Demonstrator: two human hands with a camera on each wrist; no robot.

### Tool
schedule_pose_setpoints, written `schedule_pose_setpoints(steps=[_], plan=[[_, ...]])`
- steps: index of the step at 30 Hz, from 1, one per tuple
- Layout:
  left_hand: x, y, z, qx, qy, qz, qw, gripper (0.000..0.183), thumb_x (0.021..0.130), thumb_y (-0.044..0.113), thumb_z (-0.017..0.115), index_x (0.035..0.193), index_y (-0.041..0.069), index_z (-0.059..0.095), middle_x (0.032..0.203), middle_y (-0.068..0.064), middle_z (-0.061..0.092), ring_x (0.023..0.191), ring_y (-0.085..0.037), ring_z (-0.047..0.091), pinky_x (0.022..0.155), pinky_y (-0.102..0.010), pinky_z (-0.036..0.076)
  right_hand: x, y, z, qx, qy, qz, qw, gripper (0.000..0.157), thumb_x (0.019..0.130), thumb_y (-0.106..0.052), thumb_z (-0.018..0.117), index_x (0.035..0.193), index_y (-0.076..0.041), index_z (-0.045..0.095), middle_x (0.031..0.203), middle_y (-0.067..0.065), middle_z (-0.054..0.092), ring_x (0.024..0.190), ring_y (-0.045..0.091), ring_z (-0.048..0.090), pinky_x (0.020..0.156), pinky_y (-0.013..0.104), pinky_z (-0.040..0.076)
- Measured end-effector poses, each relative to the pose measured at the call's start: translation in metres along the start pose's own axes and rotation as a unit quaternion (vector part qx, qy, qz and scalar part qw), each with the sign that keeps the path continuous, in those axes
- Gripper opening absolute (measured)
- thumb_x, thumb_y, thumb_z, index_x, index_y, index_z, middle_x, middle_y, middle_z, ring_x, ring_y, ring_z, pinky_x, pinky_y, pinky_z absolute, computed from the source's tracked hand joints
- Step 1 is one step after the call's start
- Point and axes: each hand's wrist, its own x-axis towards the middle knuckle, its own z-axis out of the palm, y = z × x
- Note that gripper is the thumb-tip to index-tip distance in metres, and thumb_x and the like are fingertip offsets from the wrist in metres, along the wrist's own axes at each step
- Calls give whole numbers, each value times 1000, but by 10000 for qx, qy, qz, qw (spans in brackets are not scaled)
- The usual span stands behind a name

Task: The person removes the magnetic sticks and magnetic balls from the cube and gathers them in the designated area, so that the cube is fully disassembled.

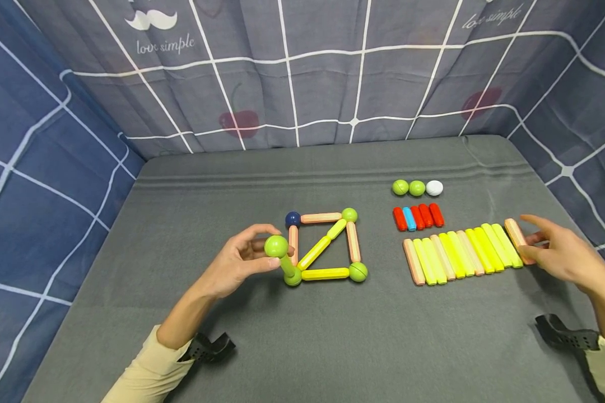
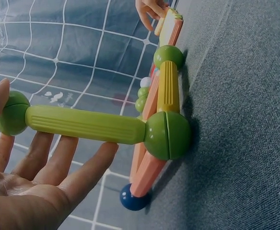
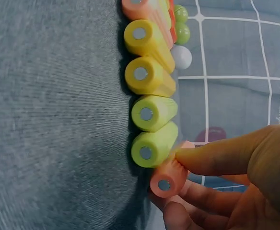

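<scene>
My left hand (image 1: 237, 260) has a firm grasp on a light-green plastic rod (image 2: 85, 124), thumb against the glossy green ball (image 1: 276, 246) at its top, fingertips along its length. The rod stands near upright, its lower end on a second green ball (image 1: 292, 277) at the near left corner of a flat four-sided frame (image 1: 353, 242). A dark blue ball (image 1: 293, 219) marks the far left corner; green corner balls (image 1: 358, 271) occupy both right corners. Salmon sticks (image 1: 321, 218) form three sides, a yellow stick (image 1: 325, 273) the near side, and a yellow and yellow-green diagonal (image 1: 315, 253) crosses within.

My right hand (image 1: 564, 254) pinches a ribbed salmon stick (image 1: 515, 234) at the right end of a row of sticks (image 1: 455, 254); whether it bears on the grey cloth-covered tabletop (image 1: 333, 341), I cannot tell. Beyond the row lie four short red rods (image 1: 400, 219) and one short blue rod (image 1: 409, 219); farther back, two loose green balls (image 1: 417, 188) and a white ball (image 1: 434, 188), side by side
</scene>
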Motion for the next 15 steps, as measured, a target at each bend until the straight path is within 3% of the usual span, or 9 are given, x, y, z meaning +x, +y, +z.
schedule_pose_setpoints(steps=[3, 10, 15], plan=[[0, -1, 0, -46, -37, 39, 10000, 36, 92, -5, 64, 123, 9, 53, 118, -29, 63, 110, -40, 62, 92, -46, 52, 1, 1, 1, 42, -38, 14, 10000, 62, 92, -2, 61, 139, 21, 28, 102, 42, 54, 67, 16, 59, 50, 26, 49], [-1, 0, 0, 17, -15, 60, 10000, 37, 92, -3, 65, 126, 7, 54, 119, -31, 61, 109, -35, 63, 90, -40, 53, 1, 0, 4, -173, 31, 176, 9997, 56, 97, -12, 58, 134, 22, 35, 102, 41, 56, 72, 29, 60, 51, 31, 47], [-1, -3, -1, 15, -93, 213, 9997, 39, 92, -4, 65, 127, 12, 56, 119, -33, 60, 110, -39, 62, 90, -43, 53, -1, -3, 3, -220, -70, 213, 9995, 54, 99, -16, 56, 132, 22, 37, 102, 39, 57, 68, 25, 58, 49, 31, 47]])
